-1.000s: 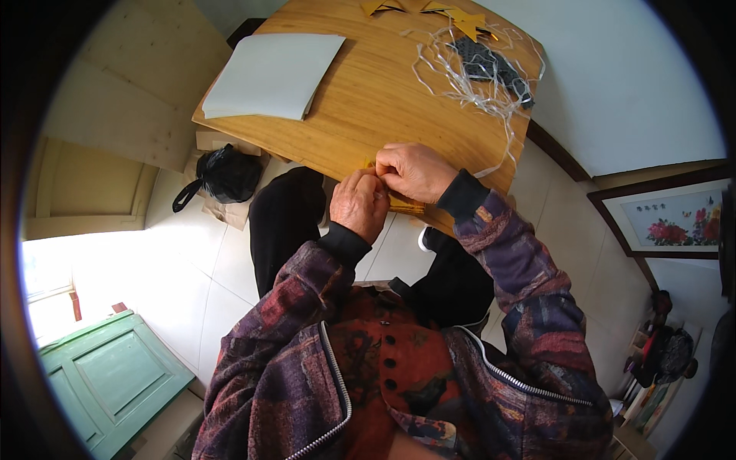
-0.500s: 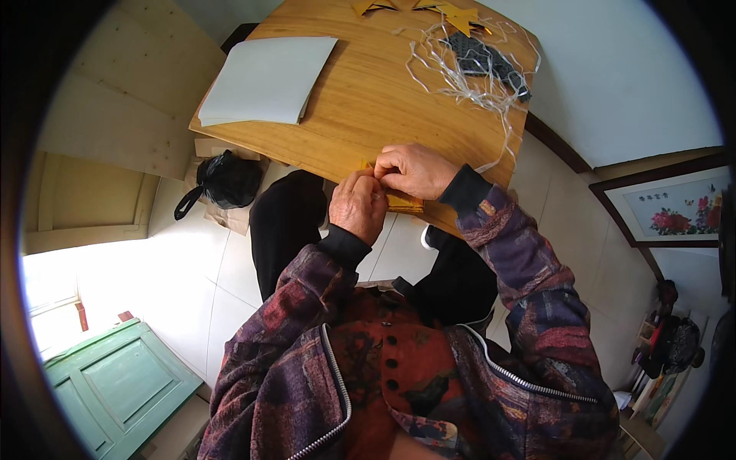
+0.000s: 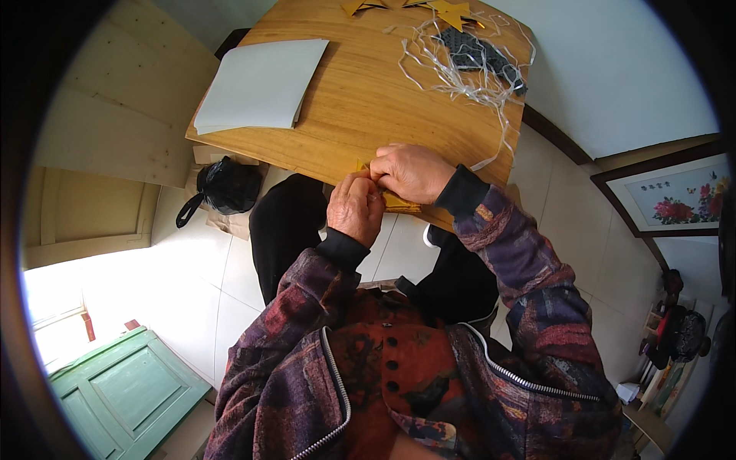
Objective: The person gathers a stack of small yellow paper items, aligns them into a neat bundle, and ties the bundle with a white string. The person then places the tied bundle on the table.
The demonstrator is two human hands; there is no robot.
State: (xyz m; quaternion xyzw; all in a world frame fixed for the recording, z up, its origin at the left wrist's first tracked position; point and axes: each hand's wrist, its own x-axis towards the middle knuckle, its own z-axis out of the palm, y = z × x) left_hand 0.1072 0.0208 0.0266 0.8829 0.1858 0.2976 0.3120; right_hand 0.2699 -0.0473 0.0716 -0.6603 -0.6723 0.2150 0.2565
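At the near edge of the desk [image 3: 360, 115], both the left hand [image 3: 355, 208] and right hand [image 3: 412, 172] pinch a half-folded yellow paper piece [image 3: 400, 202], while finished yellow stars [image 3: 448, 11] lie at the far edge, so I judge folding is midway.

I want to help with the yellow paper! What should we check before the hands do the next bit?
1. Both hands on the yellow paper: ok; left hand and right hand meet over it.
2. Paper backed by the table: ok; it lies at the near edge.
3. Fold line in sight: cannot tell; the hands hide most of the paper.
4. White strings away from the hands: ok, mostly; one strand trails toward the right wrist.
5. White sheets out of the way: ok; they lie at the far left corner.
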